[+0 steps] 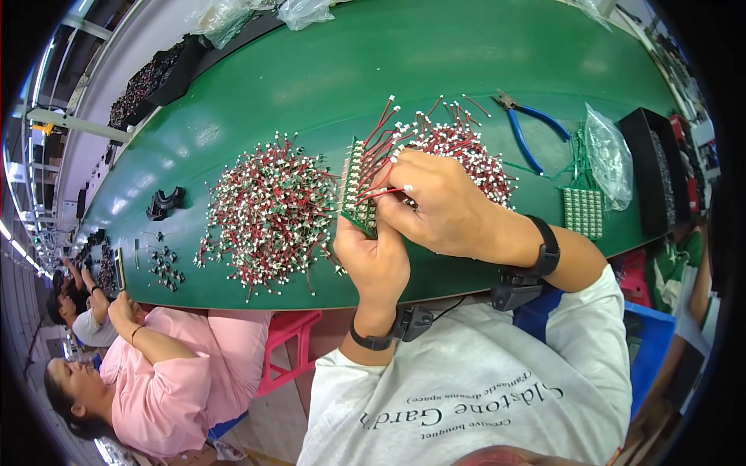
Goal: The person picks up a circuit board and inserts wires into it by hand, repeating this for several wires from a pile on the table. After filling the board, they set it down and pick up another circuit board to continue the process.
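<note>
Circuit panel [358,185] in left hand [374,266] | tabletop [466,54] (glossy green) | co-worker [167,380]

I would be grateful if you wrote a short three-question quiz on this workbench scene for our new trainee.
1. True or false: the blue-handled cutters lie on the green table, with neither hand touching them.

2. Which thing does the left hand hold?
A. a clear plastic bag
B. a green panel with rows of pale connectors and red wires
C. a black tray

3. Fill in the missing word: the wire pile partly hidden behind the right hand lies on the ____ side of the held panel, as the person sees it.

Key: 1 true; 2 B; 3 right.
</note>
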{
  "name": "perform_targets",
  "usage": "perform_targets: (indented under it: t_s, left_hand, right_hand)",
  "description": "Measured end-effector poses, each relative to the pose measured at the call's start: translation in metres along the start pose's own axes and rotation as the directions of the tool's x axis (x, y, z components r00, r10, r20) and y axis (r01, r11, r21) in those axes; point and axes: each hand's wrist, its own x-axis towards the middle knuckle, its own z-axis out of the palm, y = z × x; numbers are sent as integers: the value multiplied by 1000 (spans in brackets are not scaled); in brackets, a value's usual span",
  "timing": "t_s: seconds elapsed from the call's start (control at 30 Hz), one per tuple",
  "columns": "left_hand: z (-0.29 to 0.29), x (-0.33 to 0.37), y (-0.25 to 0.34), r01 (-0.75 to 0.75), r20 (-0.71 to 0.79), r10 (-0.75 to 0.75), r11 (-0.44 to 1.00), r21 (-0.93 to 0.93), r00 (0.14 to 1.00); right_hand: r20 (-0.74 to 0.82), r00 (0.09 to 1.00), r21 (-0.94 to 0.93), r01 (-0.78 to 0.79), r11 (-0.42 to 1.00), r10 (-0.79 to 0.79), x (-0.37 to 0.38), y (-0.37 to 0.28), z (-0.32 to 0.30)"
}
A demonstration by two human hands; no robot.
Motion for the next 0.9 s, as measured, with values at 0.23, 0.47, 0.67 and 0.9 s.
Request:
perform_targets:
  t_s: [0.23,0.47,0.67,0.9]
  left_hand:
    - [-3,-2,-9,-26,21,23,988,152,1000]
    - [-3,-2,2,-14,-1,15,959,282,1000]
    - [-5,-4,-8,-78,31,73,973,217,997]
    - [-18,12,-13,118,-125,-141,977,-177,982]
  right_hand:
    - [79,997,-92,15,996,-7,-1,-6,-7]
    - [117,992,-285,68,956,-36,-2,-4,-10]
    - [43,997,-220,79,972,-71,-4,1,-1]
    - [101,991,21,-95,995,92,3,0,-6]
